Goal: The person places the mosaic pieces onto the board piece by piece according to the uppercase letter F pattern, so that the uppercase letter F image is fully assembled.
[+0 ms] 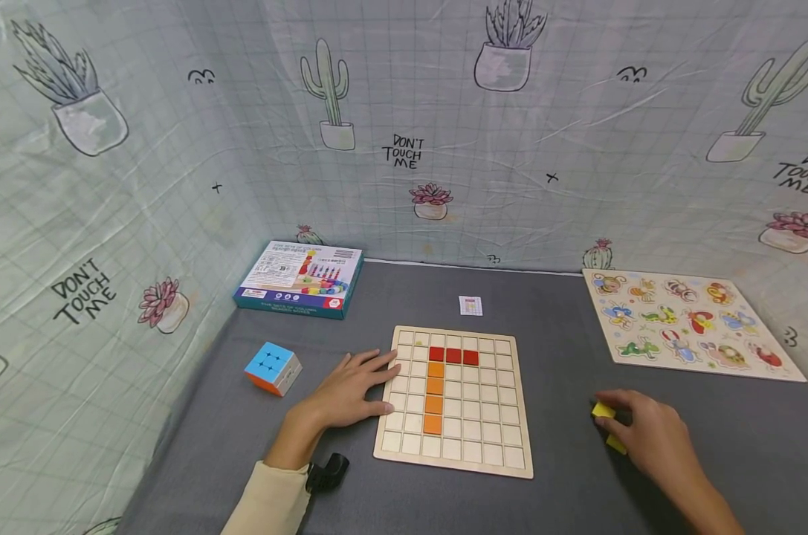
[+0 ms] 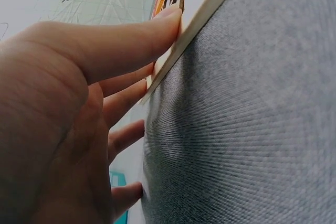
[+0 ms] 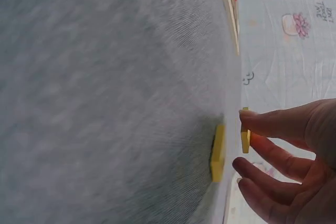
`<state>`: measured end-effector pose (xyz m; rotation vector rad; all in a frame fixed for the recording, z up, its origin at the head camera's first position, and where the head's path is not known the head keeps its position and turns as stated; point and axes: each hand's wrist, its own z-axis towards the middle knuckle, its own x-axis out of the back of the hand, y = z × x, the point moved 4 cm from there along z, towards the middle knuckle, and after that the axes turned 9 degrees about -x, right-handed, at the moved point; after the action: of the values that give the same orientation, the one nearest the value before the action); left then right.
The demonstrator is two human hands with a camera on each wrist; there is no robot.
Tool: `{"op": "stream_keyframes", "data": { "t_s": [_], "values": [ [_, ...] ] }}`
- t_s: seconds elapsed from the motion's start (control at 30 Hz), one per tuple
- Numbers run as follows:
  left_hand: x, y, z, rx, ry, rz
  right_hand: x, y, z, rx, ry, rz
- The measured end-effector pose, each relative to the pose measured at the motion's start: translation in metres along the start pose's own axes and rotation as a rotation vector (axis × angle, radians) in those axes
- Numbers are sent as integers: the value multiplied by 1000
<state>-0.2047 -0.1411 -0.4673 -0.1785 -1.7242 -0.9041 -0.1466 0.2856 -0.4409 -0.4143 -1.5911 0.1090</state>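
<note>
A wooden grid board (image 1: 524, 438) lies on the table with a short row of red square tiles (image 1: 453, 356) and a column of orange square tiles (image 1: 433, 404) set in it. My left hand (image 1: 342, 390) rests at the board's left edge, fingers spread, its thumb touching the rim in the left wrist view. Off to the board's right, my right hand (image 1: 654, 431) pinches a yellow tile (image 3: 245, 139) between thumb and fingers, just above the table. Another yellow tile (image 3: 217, 153) lies on the cloth beneath that hand.
A small printed card (image 1: 470, 305) lies behind the board. At the back left sits a flat toy box (image 1: 299, 279), with a puzzle cube (image 1: 273, 368) in front of it. An insect picture board (image 1: 691, 327) lies at the back right, near the patterned curtain (image 1: 404, 96).
</note>
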Motion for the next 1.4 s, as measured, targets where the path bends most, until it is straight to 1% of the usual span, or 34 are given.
{"op": "stream_keyframes", "data": {
  "t_s": [0.13, 0.27, 0.4, 0.53, 0.7, 0.83, 0.93, 1.07, 1.17, 1.33, 1.4],
  "values": [
    [0, 0, 0, 3, 1, -3, 4, -10, -5, 55, 59, 24],
    [0, 0, 0, 6, 0, -7, 8, -22, -8, 113, 96, 56],
    [-1, -1, 0, 6, 1, -8, 9, -31, -7, 127, 90, 85],
    [-1, -1, 0, 2, 3, -12, 7, -38, -5, 141, 67, 148],
    [-2, -1, 0, -2, 4, -13, 2, -47, -4, 181, 94, 204],
    [-2, -1, 0, -3, 0, -11, -2, -54, -3, 164, 72, 250],
    [-2, -1, 0, -5, -1, -10, -7, -62, -2, 146, 29, 283],
    [-2, 0, 0, -7, 0, -15, -14, -75, 0, 142, -9, 312],
    [-2, -1, -1, -1, 1, -17, -20, -87, 3, 149, -41, 348],
    [0, 0, 0, 12, 4, -16, -32, -107, 5, 189, -100, 403],
    [0, 0, 0, 13, 5, -16, -36, -115, 6, 208, -109, 414]
  ]
}}
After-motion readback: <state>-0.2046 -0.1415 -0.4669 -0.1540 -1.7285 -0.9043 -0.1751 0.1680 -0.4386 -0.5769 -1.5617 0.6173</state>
